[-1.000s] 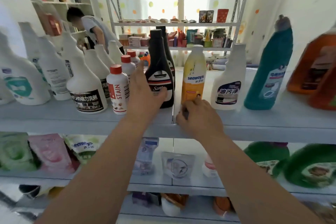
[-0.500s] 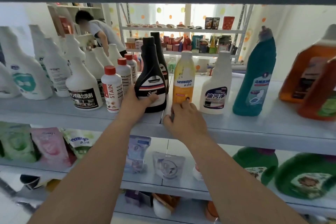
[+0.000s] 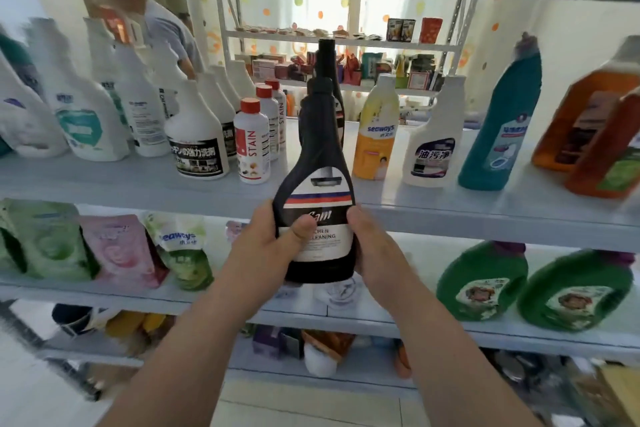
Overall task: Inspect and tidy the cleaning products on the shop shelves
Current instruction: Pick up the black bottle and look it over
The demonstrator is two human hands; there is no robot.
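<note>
L hand (image 3: 273,246) and R hand (image 3: 375,248) clamp a black kitchen-cleaner bottle (image 3: 317,184) upright, fingers curled round its base, label to camera, just in front of the shelf (image 3: 104,180) edge. Looks like the inspection step. Next, prob.: stand it back btwn the red-capped stain bottle (image 3: 251,149) and yellow bottle (image 3: 375,139), label out.

Held bottle (image 3: 317,184) before the shelf (image 3: 450,218); STAIN bottle (image 3: 251,146) left, seaways bottle (image 3: 375,135) right.

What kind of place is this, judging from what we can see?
Probably a small shop's cleaning-products aisle: the metal shelf carries rows of labelled bottles like the yellow seaways bottle, refill pouches stand below, and the left hand and right hand hold a black bottle.
</note>
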